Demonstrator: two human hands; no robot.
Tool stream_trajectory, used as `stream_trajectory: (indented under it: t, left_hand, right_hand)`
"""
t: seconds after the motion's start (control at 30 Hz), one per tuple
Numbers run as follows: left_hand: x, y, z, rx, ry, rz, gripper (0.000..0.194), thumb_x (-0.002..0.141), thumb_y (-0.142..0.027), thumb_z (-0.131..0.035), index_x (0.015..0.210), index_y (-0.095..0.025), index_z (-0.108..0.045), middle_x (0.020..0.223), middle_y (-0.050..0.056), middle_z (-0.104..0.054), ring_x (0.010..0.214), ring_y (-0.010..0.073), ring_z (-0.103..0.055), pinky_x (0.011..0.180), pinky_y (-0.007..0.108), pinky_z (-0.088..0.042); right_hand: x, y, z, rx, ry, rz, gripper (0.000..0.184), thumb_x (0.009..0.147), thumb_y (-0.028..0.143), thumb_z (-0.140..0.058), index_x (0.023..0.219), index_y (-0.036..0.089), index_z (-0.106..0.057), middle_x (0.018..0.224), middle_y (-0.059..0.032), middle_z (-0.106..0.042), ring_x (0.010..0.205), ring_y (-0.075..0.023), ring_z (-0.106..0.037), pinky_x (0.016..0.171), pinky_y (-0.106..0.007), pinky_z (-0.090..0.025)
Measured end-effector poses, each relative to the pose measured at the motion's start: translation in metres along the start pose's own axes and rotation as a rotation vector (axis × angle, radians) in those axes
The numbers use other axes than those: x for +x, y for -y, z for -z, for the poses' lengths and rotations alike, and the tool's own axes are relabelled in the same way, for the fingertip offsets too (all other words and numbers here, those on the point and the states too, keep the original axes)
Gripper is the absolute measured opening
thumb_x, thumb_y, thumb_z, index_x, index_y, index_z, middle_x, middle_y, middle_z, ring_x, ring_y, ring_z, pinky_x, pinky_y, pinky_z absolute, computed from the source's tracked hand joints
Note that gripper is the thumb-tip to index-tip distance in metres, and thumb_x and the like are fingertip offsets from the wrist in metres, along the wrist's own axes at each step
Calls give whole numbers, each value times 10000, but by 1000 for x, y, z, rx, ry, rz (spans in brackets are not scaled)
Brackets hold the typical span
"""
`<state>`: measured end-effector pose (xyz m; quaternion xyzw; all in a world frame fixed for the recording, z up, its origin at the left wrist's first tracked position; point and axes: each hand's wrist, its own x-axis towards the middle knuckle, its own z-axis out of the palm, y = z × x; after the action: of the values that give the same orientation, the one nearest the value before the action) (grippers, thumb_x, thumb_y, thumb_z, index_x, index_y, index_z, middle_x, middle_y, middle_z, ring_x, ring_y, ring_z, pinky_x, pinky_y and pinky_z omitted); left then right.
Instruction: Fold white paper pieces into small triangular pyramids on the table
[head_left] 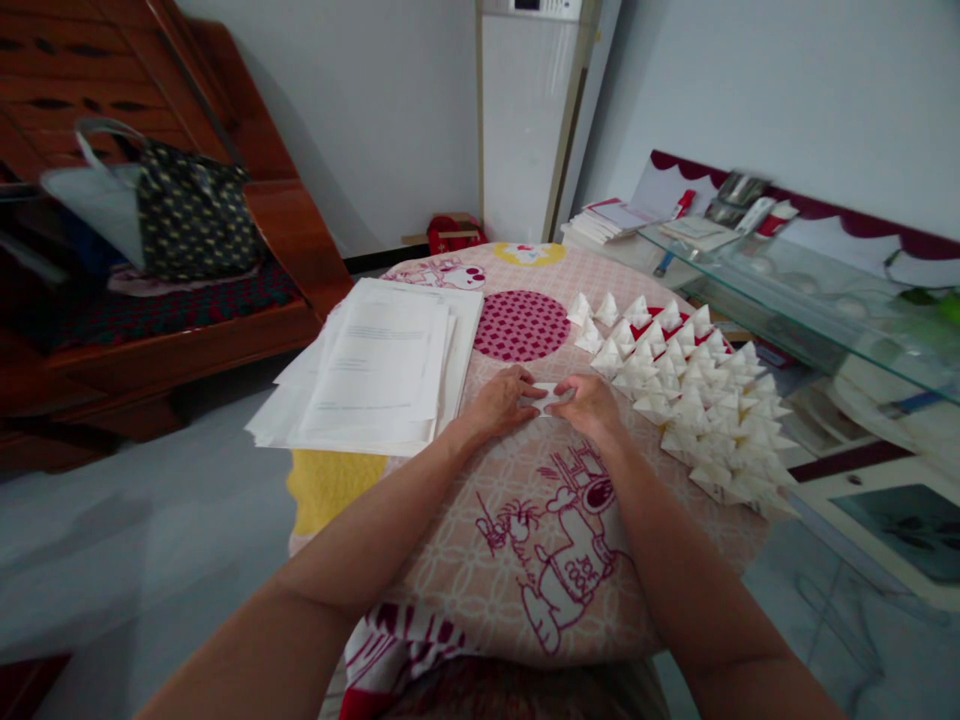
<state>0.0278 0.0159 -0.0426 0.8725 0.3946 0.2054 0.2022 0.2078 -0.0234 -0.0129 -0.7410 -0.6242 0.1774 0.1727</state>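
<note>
A small folded piece of white paper (545,400) lies on the patterned tablecloth (480,540), between my two hands. From its left side my left hand (504,402) grips it, with the fingers bent over its edge. On the opposite side my right hand (586,404) pinches it between thumb and fingers. The fingers hide part of the paper. Just right of my right hand, several folded white paper pieces (675,380) with pointed tips stand in close rows. A stack of printed sheets (382,350) lies to the left of my left hand.
A glass-topped cabinet (825,290) with cups and papers borders the table on the right. Behind stands a tall white appliance (525,120). At left, a wooden bench (285,250) holds a dark dotted bag (195,210). Yellow cloth (330,490) hangs at the table's left edge.
</note>
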Motion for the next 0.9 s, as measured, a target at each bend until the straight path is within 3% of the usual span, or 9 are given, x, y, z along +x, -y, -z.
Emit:
stream_trajectory:
  t: [0.27,0.47,0.63,0.77,0.9]
  left_hand:
    - [0,1,-1,16,-9,3,383,800,-201,-766,1182,-229,-772,1224,94,-664,1147,242,-645,1053,379,-512]
    - [0,-2,-1,12,-5,30,385,793,-194,-755,1175,-238,-777,1226,86,-661,1133,234,-647,1055,372,-512]
    - [1,-6,2,6,0,56,384,796,-193,-741,1175,-239,-778,1230,82,-670,1136,234,-648,1059,362,-511]
    - [1,-6,3,11,5,50,390,791,-189,-745,1175,-246,-776,1243,78,-668,1144,228,-646,1062,357,-506]
    - [1,-6,2,5,2,53,373,801,-206,-744,1170,-244,-778,1235,79,-670,1141,226,-646,1060,359,-508]
  right_hand:
    - [-3,6,1,-63,30,17,334,689,276,-835,1001,201,-741,943,-63,-750,877,-211,-669,712,-285,-438]
    - [1,2,5,-16,67,56,338,682,118,-764,1012,190,-756,906,-46,-743,814,-177,-652,691,-258,-435]
    - [3,-5,8,33,115,43,396,674,40,-684,1034,181,-766,728,-11,-699,663,-152,-617,604,-242,-411]
    - [5,-10,8,125,169,-12,344,746,100,-670,1059,204,-767,620,22,-640,572,-137,-587,574,-239,-407]
    - [3,-10,6,117,119,27,285,765,245,-767,1046,199,-760,685,6,-664,622,-143,-597,621,-253,-428]
